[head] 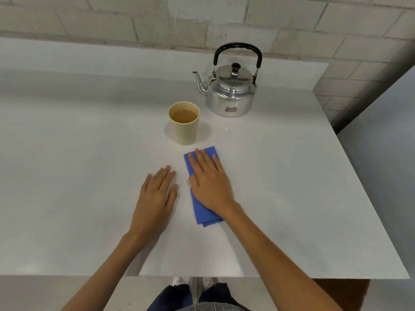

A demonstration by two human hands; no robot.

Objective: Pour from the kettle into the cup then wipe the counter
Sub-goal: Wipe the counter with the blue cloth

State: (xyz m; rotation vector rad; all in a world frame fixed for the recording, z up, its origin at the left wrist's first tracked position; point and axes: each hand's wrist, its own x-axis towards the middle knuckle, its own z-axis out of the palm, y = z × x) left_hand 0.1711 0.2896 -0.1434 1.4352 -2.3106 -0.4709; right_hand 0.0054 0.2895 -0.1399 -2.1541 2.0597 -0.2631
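A silver kettle (231,90) with a black handle stands upright at the back of the white counter (78,153), spout pointing left. In front of it and to its left stands a beige cup (184,129) holding brown liquid. A folded blue cloth (202,212) lies on the counter below the cup. My right hand (207,182) lies flat on the cloth, fingers spread, pressing it down. My left hand (156,196) rests flat on the bare counter just left of the cloth, holding nothing.
A pale brick wall (157,21) runs behind the counter. The counter's right edge (363,194) drops to a grey floor, and its front edge (269,277) is close to my body. My legs and shoes show below.
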